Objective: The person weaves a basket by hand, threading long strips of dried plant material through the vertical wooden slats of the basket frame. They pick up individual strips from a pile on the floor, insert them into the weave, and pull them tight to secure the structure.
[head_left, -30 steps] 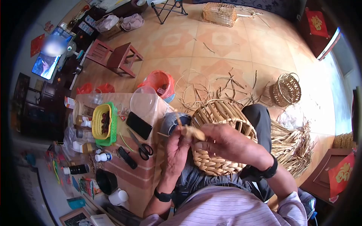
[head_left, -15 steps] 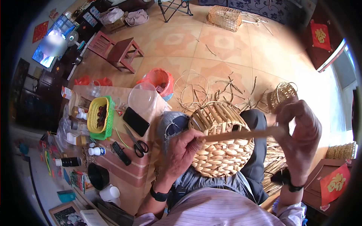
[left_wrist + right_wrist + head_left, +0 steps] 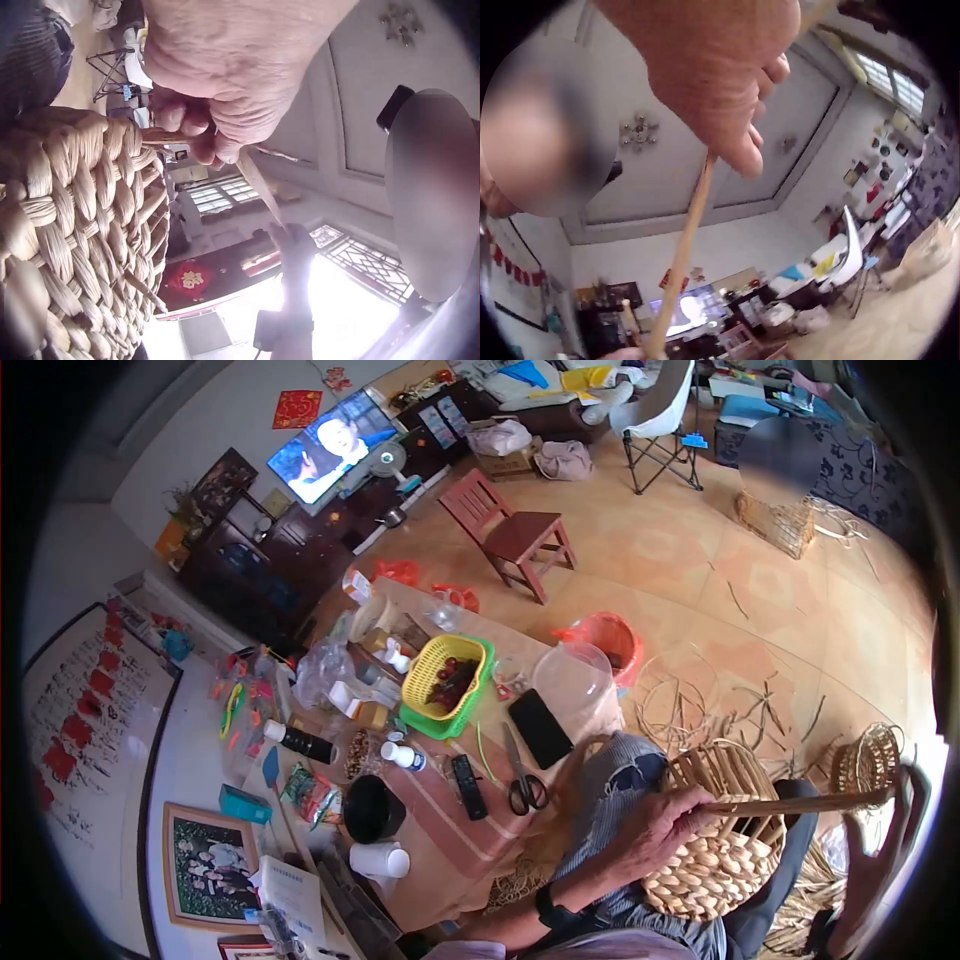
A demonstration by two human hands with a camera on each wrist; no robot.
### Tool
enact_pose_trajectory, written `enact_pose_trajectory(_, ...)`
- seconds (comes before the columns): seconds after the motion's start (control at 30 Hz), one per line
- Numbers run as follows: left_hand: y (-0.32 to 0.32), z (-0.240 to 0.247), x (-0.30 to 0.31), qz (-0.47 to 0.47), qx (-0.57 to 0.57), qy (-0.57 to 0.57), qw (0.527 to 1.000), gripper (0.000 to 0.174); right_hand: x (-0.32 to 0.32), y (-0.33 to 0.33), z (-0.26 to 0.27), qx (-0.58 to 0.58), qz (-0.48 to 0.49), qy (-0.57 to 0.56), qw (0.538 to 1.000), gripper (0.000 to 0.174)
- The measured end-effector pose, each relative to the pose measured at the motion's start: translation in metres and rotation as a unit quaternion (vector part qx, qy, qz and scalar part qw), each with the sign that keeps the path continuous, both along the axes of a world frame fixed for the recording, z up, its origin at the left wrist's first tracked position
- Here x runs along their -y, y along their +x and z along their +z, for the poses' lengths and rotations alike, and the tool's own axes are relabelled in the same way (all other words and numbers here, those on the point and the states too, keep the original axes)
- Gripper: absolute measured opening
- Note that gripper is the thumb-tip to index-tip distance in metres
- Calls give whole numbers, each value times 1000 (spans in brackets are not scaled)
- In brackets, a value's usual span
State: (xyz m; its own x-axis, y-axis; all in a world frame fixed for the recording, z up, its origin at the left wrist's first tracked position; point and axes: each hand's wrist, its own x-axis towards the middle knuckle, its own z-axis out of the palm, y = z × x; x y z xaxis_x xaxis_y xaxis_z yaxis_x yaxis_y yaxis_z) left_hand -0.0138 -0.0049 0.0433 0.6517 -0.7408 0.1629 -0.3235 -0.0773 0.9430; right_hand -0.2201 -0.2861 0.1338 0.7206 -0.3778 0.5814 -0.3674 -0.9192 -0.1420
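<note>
Right hand (image 3: 882, 850) is moving farther from basket (image 3: 715, 865). Both hands are pinching the strip (image 3: 800, 803), which is probably light and pliant: left hand (image 3: 660, 825) beside basket, right at the far end.

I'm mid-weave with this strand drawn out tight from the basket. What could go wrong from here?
1. The strand spans taut between the left hand, which pinches it at the basket, and the right hand far out to the side; it may snap or slip from the pinch.
2. The basket lies on the lap with only that left hand against it, so a hard tug might tip it off.
</note>
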Motion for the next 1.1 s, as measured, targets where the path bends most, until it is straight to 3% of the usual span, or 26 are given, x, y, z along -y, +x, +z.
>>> enact_pose_trajectory(0.1, 0, -10, -5, 7, -25, -6, 1000, 18, -65, 10, -2, 68, 184, 46, 979, 23)
enact_pose_trajectory(0.13, -1, -10, -6, 13, -29, -19, 999, 18, -86, 20, -7, 49, 221, 97, 969, 19)
enact_pose_trajectory(0.17, -3, -8, -7, 19, -33, -33, 999, 18, -108, 30, -15, -37, 199, 192, 960, 20)
enact_pose_trajectory(0.2, -4, -6, -8, 23, -37, -49, 998, 18, -122, 42, -51, -126, 118, 409, 896, 49)
enact_pose_trajectory(0.23, -4, -5, -9, 13, -49, -49, 998, 17, -135, 53, -84, -90, 131, 391, 907, 46)
enact_pose_trajectory(0.27, -5, -5, -10, 4, -61, -50, 997, 16, -143, 67, -91, -101, 141, 445, 879, 46)
enact_pose_trajectory(0.33, -7, -4, -12, 0, -58, -55, 997, 15, -149, 83, -108, -96, 177, 431, 880, 38)
enact_pose_trajectory(0.4, -7, -2, -14, 7, -25, -63, 998, 14, -146, 96, -94, -204, 160, 477, 840, 41)
enact_pose_trajectory(0.43, -3, -1, -16, -39, -74, -18, 996, 12, -145, 102, -87, -256, 150, 497, 815, 42)
enact_pose_trajectory(0.53, -1, -9, -12, -43, -31, -67, 996, 12, -153, 106, -116, -71, 188, 410, 890, 25)
enact_pose_trajectory(0.6, 6, -1, -15, -49, 13, -67, 996, 14, -153, 115, -134, 30, 232, 556, 797, 28)
enact_pose_trajectory(0.63, 9, -4, -16, -60, 18, -61, 996, 14, -157, 113, -150, 81, 193, 731, 650, 28)
enact_pose_trajectory(0.7, 10, 1, -14, -81, -31, -47, 995, 16, -152, 90, -127, 51, 159, 664, 728, 26)
enact_pose_trajectory(0.73, 20, 7, -19, -77, -65, -35, 994, 17, -150, 99, -100, -67, 186, 398, 896, 25)
enact_pose_trajectory(0.8, 27, -9, -26, -10, -84, -33, 996, 19, -147, 99, -105, -6, 199, 445, 873, 20)
enact_pose_trajectory(0.87, 25, -24, -31, 80, -56, 7, 995, 19, -149, 94, -106, 35, 181, 538, 823, 14)
enact_pose_trajectory(0.93, 22, -31, -38, 85, -94, 54, 990, 18, -151, 89, -100, 30, 133, 649, 748, 15)
enact_pose_trajectory(1.03, 17, -41, -41, 73, -64, 78, 992, 21, -149, 86, -108, 32, 149, 599, 786, 16)
enact_pose_trajectory(1.1, 10, -36, -38, 64, -45, 68, 995, 24, -149, 85, -108, 43, 137, 622, 770, 16)
